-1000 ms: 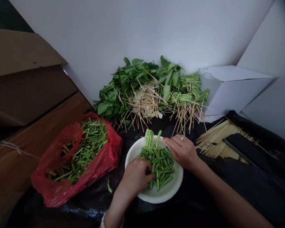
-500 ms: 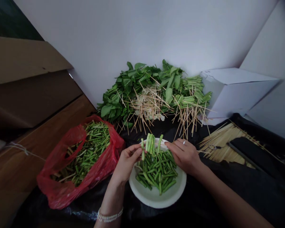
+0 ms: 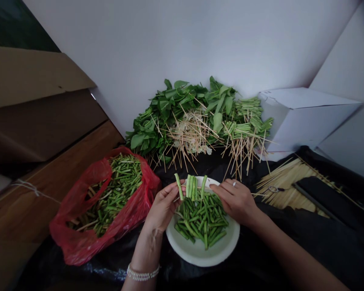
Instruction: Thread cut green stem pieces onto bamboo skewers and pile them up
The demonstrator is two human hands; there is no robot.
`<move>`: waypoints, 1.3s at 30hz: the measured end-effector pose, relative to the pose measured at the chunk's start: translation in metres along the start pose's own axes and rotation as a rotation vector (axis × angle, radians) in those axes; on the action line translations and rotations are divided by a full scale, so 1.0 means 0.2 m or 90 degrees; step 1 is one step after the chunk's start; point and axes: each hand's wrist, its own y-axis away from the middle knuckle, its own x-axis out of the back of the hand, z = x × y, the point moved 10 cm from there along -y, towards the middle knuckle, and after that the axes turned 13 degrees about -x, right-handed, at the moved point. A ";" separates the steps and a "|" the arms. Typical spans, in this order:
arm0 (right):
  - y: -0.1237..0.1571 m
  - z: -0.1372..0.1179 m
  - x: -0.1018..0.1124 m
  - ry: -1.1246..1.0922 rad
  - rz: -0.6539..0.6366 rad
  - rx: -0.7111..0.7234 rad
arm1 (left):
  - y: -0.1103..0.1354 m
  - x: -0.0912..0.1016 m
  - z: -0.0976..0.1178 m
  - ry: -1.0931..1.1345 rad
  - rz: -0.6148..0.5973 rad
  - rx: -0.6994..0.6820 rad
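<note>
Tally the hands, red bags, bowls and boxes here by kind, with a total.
Hands: 2, left hand and right hand
Red plastic bag: 1
White bowl: 1
Boxes: 2, brown cardboard box and white box
Total: 6

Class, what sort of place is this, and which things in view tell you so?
Probably a makeshift food-preparation corner, home or small business unclear: a white bowl of cut green stems, a red bag holding more, and skewered vegetables heaped by the wall.

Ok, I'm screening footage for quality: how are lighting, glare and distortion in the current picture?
Head view throughout: dim, cool light; stem pieces fairly clear; glare on the black sheet below the red bag; the white box looks stretched toward the right edge; top right corner dark.
</note>
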 end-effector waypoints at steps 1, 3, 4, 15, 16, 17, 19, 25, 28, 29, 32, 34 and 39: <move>0.00 0.00 0.00 0.001 -0.002 0.001 | 0.00 0.00 0.00 -0.001 0.000 -0.001; 0.00 0.00 0.00 0.003 -0.005 0.000 | 0.00 0.00 0.00 -0.008 -0.001 -0.007; 0.00 0.00 0.00 0.004 -0.006 -0.001 | 0.00 0.00 0.01 -0.014 -0.003 -0.010; 0.00 -0.01 -0.01 0.009 -0.012 0.007 | 0.00 -0.02 0.02 -0.060 -0.006 -0.031; 0.00 -0.01 -0.01 0.006 -0.011 0.005 | 0.00 -0.02 0.02 -0.058 -0.004 -0.031; 0.00 -0.01 -0.01 0.004 -0.012 0.003 | 0.00 -0.02 0.02 -0.050 0.003 -0.035; 0.00 -0.01 0.00 0.000 -0.010 0.001 | 0.00 -0.01 0.03 -0.026 0.030 -0.046; 0.00 -0.01 0.00 -0.018 -0.003 -0.006 | -0.02 0.03 0.03 -0.014 0.074 -0.049; 0.00 -0.02 0.00 -0.039 0.001 0.003 | -0.02 0.02 0.01 -0.030 0.070 -0.044; 0.00 -0.02 0.00 -0.045 0.002 0.006 | -0.02 0.02 0.00 -0.032 0.067 -0.039; 0.00 -0.01 -0.01 -0.049 -0.004 0.001 | -0.02 0.00 -0.03 -0.029 0.057 -0.030; 0.00 0.00 -0.01 -0.042 -0.005 -0.003 | -0.02 -0.01 -0.03 -0.040 0.053 -0.037; -0.01 0.00 0.01 -0.014 0.010 0.006 | -0.02 -0.02 -0.01 -0.113 0.020 -0.067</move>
